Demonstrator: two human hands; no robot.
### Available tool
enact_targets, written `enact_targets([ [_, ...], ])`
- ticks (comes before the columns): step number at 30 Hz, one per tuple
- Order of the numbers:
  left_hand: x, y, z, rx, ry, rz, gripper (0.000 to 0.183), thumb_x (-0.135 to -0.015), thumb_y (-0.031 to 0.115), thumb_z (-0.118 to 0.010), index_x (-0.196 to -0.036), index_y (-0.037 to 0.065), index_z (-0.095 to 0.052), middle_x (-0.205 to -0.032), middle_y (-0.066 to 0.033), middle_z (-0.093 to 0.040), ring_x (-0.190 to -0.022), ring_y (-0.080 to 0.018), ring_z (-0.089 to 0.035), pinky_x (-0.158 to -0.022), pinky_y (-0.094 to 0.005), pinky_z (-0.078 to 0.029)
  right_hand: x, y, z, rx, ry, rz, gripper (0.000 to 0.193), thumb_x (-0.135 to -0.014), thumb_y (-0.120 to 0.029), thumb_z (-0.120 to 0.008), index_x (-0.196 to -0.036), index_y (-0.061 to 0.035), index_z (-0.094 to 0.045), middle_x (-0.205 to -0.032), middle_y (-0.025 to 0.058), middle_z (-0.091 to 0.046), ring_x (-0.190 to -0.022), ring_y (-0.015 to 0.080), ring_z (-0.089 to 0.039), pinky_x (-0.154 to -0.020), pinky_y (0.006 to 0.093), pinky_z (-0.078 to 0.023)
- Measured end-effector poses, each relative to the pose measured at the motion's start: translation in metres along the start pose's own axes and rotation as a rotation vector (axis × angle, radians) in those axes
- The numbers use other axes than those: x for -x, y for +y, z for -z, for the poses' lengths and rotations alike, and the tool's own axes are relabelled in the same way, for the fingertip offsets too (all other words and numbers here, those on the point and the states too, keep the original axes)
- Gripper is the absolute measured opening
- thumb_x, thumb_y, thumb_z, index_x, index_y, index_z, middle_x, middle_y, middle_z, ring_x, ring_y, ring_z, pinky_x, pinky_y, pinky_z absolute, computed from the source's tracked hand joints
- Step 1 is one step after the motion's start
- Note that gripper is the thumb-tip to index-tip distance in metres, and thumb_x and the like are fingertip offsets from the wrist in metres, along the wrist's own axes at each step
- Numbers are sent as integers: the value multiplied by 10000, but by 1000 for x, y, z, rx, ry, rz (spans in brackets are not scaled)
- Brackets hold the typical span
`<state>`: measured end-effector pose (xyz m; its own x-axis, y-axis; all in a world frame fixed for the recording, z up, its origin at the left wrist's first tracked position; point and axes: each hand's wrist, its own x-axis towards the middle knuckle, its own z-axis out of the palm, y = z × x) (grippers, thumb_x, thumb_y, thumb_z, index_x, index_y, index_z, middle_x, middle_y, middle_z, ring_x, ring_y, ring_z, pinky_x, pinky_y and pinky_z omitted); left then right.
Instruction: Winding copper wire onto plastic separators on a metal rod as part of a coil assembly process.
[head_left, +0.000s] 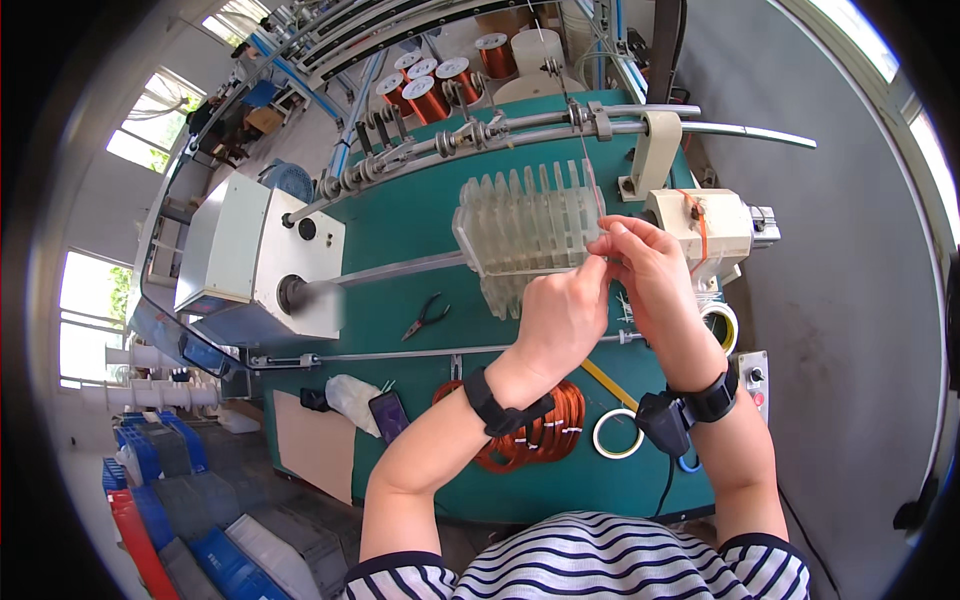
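A translucent, finned winding former (530,225) sits on a horizontal shaft above the green bench. Thin wire (588,150) comes down from the pulleys at the back to the former's right end. There my right hand (645,262) pinches the wire between thumb and fingers. My left hand (567,310) is closed right beside it, fingertips almost touching the right hand's; what they hold is hidden. Both wrists wear black straps. Below my forearms lies a bundle of copper wire coils (545,430).
A white machine housing (255,260) stands left, a cream tailstock (715,225) right. Pliers (425,316), a phone (388,415), tape rolls (618,434) and a yellow strip (608,383) lie on the bench. A metal rod (420,355) crosses in front. Copper wire spools (425,100) stand behind.
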<state>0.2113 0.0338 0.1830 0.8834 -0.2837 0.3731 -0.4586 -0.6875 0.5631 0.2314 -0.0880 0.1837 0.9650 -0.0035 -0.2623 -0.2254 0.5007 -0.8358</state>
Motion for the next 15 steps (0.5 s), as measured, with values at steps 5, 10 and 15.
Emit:
enact_targets([
  [5,-13,-15,28,163,-88,30,268,-810,155,-671,-1042,30,-623,-848,-148,-645,-783,-284,-643,-697,-317,-502,-18,14,8,-36,12,-50,146,-896,-137,-556,-808,-22,-571,-512,-44,-401,-413,42,-298,-392,230,-224],
  [10,-14,-63,37,-263,176,23,353,-812,200,-661,-1103,12,-589,-1172,-167,-558,-1100,-331,-515,-945,-418,-385,-14,41,17,109,-31,-29,165,-887,-129,-554,-765,-21,-581,-502,-46,-417,-394,45,-303,-381,228,-230],
  [15,-16,-68,33,-291,174,1,371,-815,191,-652,-1131,12,-572,-1175,-161,-558,-1098,-328,-513,-967,-426,-366,-33,52,44,491,226,43,166,-832,-125,-594,-739,9,-625,-540,-44,-464,-489,27,-350,-435,226,-270],
])
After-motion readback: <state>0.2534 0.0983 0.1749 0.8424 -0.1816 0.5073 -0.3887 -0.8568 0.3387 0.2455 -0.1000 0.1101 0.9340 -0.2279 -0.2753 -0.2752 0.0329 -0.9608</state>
